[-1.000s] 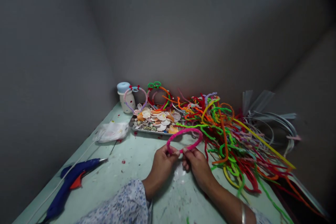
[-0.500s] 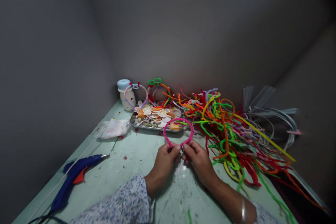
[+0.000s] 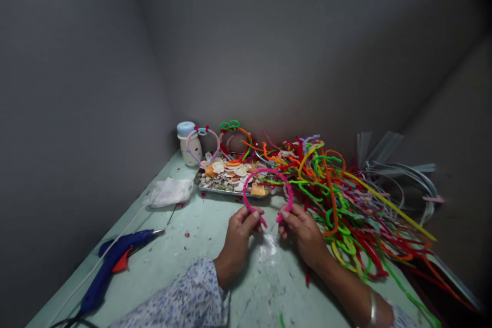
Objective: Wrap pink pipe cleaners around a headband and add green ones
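Note:
A bright pink fuzzy headband (image 3: 268, 170) is held upright over the table, its two ends apart and pointing down. My left hand (image 3: 241, 236) pinches it near the left end, and the tip shows below the fingers. The fingers of my right hand (image 3: 303, 233) are closed round the band near its right end. Behind it lies a metal tray (image 3: 215, 192) of shells (image 3: 230, 171) and small stones. Two decorated hoops, one pink and lilac (image 3: 219, 146), the other red, orange and green (image 3: 251, 146), stand at the tray's back.
A blue glue gun (image 3: 100, 282) lies at the left with its cord. A plastic packet (image 3: 171, 191) and a white jar with a blue lid (image 3: 190, 148) are behind it. Tangled coloured pipe cleaners (image 3: 342, 205) cover the right side, beside clear bands (image 3: 426, 192).
My hands have moved apart, and the pink headband's ends have spread wider. The view has shifted slightly, so everything sits a little lower and further right.

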Motion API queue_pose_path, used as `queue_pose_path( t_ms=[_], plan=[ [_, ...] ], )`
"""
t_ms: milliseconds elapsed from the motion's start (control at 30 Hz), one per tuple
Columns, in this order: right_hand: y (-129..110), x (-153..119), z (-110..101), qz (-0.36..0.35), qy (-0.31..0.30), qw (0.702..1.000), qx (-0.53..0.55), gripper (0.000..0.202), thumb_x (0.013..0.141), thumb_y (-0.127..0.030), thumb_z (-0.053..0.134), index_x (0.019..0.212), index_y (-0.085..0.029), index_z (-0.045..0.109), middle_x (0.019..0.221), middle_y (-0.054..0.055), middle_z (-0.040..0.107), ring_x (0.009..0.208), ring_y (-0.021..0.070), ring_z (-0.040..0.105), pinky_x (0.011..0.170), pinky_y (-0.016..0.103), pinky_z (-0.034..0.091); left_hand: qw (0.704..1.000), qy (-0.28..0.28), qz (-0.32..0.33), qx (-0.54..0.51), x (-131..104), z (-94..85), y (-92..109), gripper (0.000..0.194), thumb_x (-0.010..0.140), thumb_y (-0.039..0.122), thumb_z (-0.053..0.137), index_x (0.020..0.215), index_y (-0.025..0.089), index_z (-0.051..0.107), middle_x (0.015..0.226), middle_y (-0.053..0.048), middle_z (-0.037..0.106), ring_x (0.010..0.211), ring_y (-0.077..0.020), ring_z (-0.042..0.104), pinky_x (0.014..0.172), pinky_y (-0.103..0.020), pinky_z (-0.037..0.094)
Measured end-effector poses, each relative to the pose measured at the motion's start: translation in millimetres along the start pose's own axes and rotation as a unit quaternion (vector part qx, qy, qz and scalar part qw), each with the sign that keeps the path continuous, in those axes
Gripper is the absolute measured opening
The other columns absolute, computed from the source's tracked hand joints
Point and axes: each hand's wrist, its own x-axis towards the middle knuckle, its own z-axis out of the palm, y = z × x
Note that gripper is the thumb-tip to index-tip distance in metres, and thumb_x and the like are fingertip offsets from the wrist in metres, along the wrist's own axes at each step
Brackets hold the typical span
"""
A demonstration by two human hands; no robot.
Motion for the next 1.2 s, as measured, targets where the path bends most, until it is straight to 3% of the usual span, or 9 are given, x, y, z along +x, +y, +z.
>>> queue_pose_path(
  t_ms=[233, 500, 767, 1000, 1200],
  plan=[
    [-2, -1, -1, -0.013, -0.026, 0.999, 0.026, 0.027, 0.084, -0.043, 0.054, 0.094, -0.019, 0.059, 0.066, 0.0, 0.061, 0.059, 0.0142, 0.056, 0.057, 0.027, 0.044, 0.998, 0.001, 0.033, 0.055, -2, 3.2, 9, 0.025, 0.084, 0.037, 0.058, 0.091, 0.014, 0.063, 0.071, -0.002, 0.06, 0.068, -0.0134, 0.054, 0.067, -0.025, 0.044],
    [-13, -2, 9, -0.011, -0.013, 0.999, -0.037, 0.031, 0.074, -0.041, 0.067, 0.092, -0.02, 0.053, 0.07, -0.002, 0.061, 0.06, 0.0135, 0.059, 0.054, 0.025, 0.047, 0.996, 0.012, 0.051, 0.074, -3, 1.7, 7, 0.022, 0.084, 0.034, 0.059, 0.091, 0.015, 0.063, 0.074, -0.001, 0.06, 0.07, -0.013, 0.054, 0.068, -0.024, 0.043],
    [-8, -6, 12, -0.018, -0.044, 0.998, -0.029, 0.026, 0.077, -0.039, 0.063, 0.09, -0.021, 0.051, 0.064, -0.004, 0.06, 0.056, 0.0115, 0.059, 0.054, 0.023, 0.046, 0.994, 0.079, 0.063, 0.052, -1, -4.4, 4, 0.029, 0.086, 0.043, 0.054, 0.095, 0.017, 0.061, 0.076, 0.0, 0.059, 0.067, -0.0112, 0.053, 0.064, -0.022, 0.043],
    [-13, -9, 16, 0.081, -0.131, 0.988, -0.005, 0.022, 0.072, -0.03, 0.063, 0.086, -0.018, 0.052, 0.058, -0.006, 0.058, 0.049, 0.0089, 0.055, 0.049, 0.021, 0.044, 0.978, 0.187, 0.089, 0.02, 25, -18.4, 22, 0.033, 0.083, 0.049, 0.055, 0.092, 0.018, 0.061, 0.074, 0.001, 0.057, 0.063, -0.0096, 0.05, 0.061, -0.02, 0.042],
    [-9, -6, 7, 0.116, -0.157, 0.975, -0.109, 0.02, 0.076, -0.035, 0.061, 0.087, -0.019, 0.055, 0.058, -0.004, 0.059, 0.048, 0.0108, 0.054, 0.046, 0.022, 0.042, 0.975, 0.186, 0.022, 0.119, 36, -28.0, 13, 0.03, 0.071, 0.041, 0.067, 0.085, 0.015, 0.064, 0.066, 0.003, 0.054, 0.056, -0.0098, 0.044, 0.053, -0.021, 0.036]
  ],
)
